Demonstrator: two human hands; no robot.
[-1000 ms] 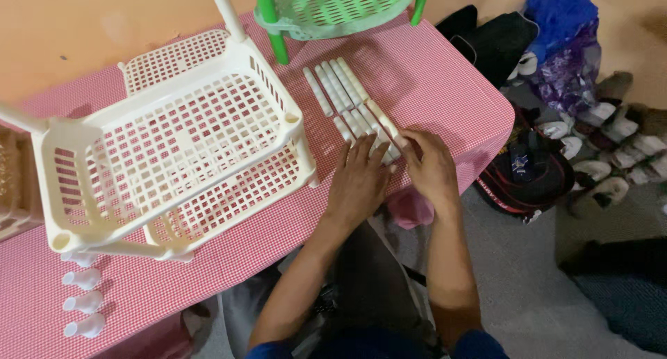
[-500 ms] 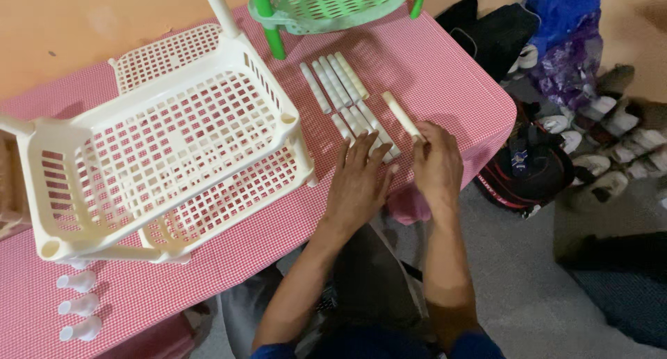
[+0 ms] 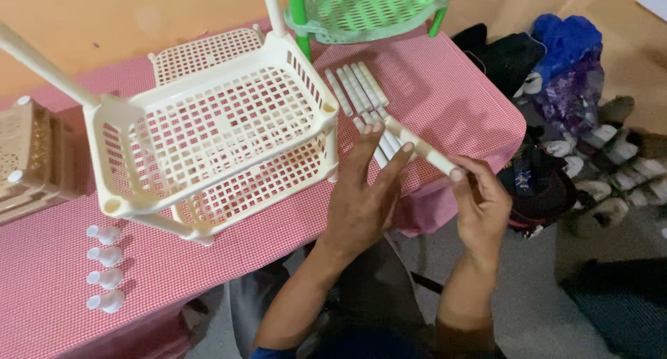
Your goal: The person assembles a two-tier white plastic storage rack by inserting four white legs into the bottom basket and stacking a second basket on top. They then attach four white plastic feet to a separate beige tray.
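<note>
My right hand point(image 3: 479, 206) has its fingers closed around one end of a cream plastic tube point(image 3: 417, 145), which is lifted above the counter point(image 3: 451, 95) and tilted. My left hand point(image 3: 365, 199) has its fingers open and stretched, and the fingertips touch the other part of the same tube. Below them, more cream tubes point(image 3: 358, 88) lie side by side near the right edge of the counter. Toward the middle stands a white two-level basket rack point(image 3: 208, 129), just beside the tubes. At the far edge I see a green basket point(image 3: 361, 11). Near the front left corner lie four small white caps point(image 3: 104, 265) in a column.
</note>
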